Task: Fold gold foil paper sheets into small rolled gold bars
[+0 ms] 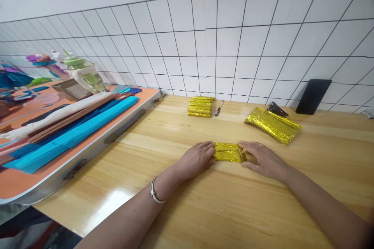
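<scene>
A small piece of shiny gold foil (227, 152), folded into a rectangle with creases across it, lies on the wooden table in front of me. Over its left end curl the fingers of my left hand (201, 156), pressed together, with a silver bangle on that wrist. At the right end, my right hand (261, 158) grips the foil's edge, fingers at the upper corner and thumb at the lower one. A narrow folded strip shows along that right edge. The undersides of both hands' fingertips are hidden.
Behind are a stack of folded gold foil (200, 107), a pen (219, 107), larger gold foil sheets (273, 124), a black clip (277, 109) and a black phone-like slab (313, 96) against the tiled wall. At left, an orange-topped table (84, 151) carries blue rolls (78, 130) and a bottle (84, 72).
</scene>
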`<action>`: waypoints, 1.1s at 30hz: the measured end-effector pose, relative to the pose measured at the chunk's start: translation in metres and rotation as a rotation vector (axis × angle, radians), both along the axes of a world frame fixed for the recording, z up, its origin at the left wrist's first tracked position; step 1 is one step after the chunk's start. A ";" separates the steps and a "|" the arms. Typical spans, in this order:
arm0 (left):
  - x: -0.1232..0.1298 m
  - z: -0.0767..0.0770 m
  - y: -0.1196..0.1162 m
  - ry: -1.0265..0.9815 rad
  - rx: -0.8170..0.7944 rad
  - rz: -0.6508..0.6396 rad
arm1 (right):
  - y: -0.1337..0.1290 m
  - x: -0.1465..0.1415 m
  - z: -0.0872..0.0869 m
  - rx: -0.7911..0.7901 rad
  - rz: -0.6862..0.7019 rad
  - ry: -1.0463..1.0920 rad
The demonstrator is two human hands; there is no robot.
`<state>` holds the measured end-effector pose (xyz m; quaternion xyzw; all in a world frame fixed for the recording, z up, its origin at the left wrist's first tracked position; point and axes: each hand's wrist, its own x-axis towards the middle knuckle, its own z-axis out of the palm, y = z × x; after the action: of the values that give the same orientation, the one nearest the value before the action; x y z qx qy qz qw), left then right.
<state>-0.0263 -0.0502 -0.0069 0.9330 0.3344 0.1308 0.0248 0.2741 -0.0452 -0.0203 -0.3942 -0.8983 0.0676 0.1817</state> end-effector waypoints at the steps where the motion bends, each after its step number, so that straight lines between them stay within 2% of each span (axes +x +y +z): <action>1: 0.000 0.000 0.000 0.007 0.007 0.002 | 0.000 0.000 0.000 0.008 0.002 -0.006; 8: -0.001 0.005 -0.001 -0.045 -0.034 -0.007 | -0.001 -0.001 0.002 0.074 0.058 -0.026; 14: -0.001 0.006 0.000 -0.109 -0.087 0.000 | 0.003 -0.001 -0.003 0.141 0.100 0.008; 20: 0.001 0.005 -0.001 -0.079 -0.061 -0.002 | 0.003 -0.003 -0.007 0.198 0.074 0.039; 27: 0.004 -0.004 -0.001 -0.044 0.004 0.021 | 0.003 -0.003 -0.008 0.170 0.040 0.077; 33: 0.004 0.005 -0.001 -0.090 -0.066 -0.008 | 0.002 -0.002 -0.007 0.126 0.067 0.115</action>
<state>-0.0226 -0.0514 -0.0023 0.9262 0.3332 0.1614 0.0711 0.2718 -0.0430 -0.0271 -0.3471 -0.9016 0.0397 0.2550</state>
